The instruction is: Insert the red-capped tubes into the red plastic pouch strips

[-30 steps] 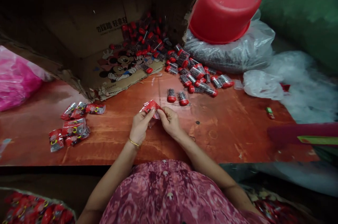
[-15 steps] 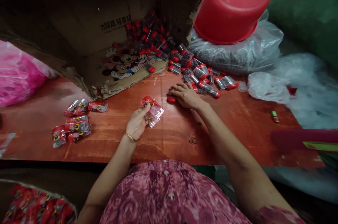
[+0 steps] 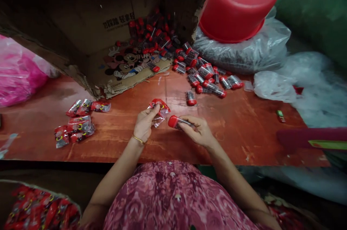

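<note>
Between the thumb and fingers of my left hand (image 3: 144, 123) is a small red and clear plastic packet (image 3: 162, 108); a clear end hangs below the fingers, and whether it is more than one packet I cannot tell. My right hand (image 3: 200, 129) grips a clear tube with a red cap (image 3: 173, 121), its dark contents showing. The cap points left, close to the packet but apart from it. One more capped tube (image 3: 191, 98) stands by itself just beyond my right hand. Farther back lies a pile of the same tubes (image 3: 206, 71), spilling out of a cardboard box (image 3: 89, 74).
Several filled packets (image 3: 79, 124) lie on the red-brown table (image 3: 127, 103) at left. A red tub (image 3: 238, 5) rests upside down on a clear bag of dark items (image 3: 244, 58) at back right. Below the table's front edge, a container (image 3: 40, 208) holds many red packets.
My right hand has come back from the pile toward me, now holding a tube beside the packet. A single tube now shows where that hand was. My left hand has shifted slightly right.
</note>
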The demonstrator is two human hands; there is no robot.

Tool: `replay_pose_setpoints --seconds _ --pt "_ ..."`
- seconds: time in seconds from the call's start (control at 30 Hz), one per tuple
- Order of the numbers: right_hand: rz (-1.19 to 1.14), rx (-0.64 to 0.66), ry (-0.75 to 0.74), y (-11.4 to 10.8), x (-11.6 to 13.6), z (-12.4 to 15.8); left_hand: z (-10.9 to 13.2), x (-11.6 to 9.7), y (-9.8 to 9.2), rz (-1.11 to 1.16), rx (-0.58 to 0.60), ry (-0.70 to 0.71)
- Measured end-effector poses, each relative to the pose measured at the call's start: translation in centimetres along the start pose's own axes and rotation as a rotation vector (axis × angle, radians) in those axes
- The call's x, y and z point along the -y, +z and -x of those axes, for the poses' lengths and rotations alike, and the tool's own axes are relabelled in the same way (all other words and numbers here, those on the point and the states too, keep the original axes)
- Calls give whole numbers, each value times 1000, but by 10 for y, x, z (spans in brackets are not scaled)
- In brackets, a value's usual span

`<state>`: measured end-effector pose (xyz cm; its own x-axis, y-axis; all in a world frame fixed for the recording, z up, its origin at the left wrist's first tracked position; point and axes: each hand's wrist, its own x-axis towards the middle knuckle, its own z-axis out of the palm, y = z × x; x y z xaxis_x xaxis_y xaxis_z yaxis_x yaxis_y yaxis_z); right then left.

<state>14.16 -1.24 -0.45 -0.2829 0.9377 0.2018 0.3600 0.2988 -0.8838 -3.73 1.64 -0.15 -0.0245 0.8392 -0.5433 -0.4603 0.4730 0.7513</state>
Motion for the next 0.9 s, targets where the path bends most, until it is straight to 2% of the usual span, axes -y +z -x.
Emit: replay_pose_setpoints --seconds 0.2,0.4,0.53,0.7,0.9 --pt "-45 14 68 12 3 -7 5 1 1 -87 11 61" --pt "-238 -158 239 29 -6 -6 5 1 2 -57 65 53" --pt "-307 -152 242 39 -8 -6 5 10 9 -4 92 125" --pt "-324 -306 216 56 -11 -11 7 18 15 107 103 141" --pt "-300 -202 221 61 -6 -17 1 18 10 174 132 94"
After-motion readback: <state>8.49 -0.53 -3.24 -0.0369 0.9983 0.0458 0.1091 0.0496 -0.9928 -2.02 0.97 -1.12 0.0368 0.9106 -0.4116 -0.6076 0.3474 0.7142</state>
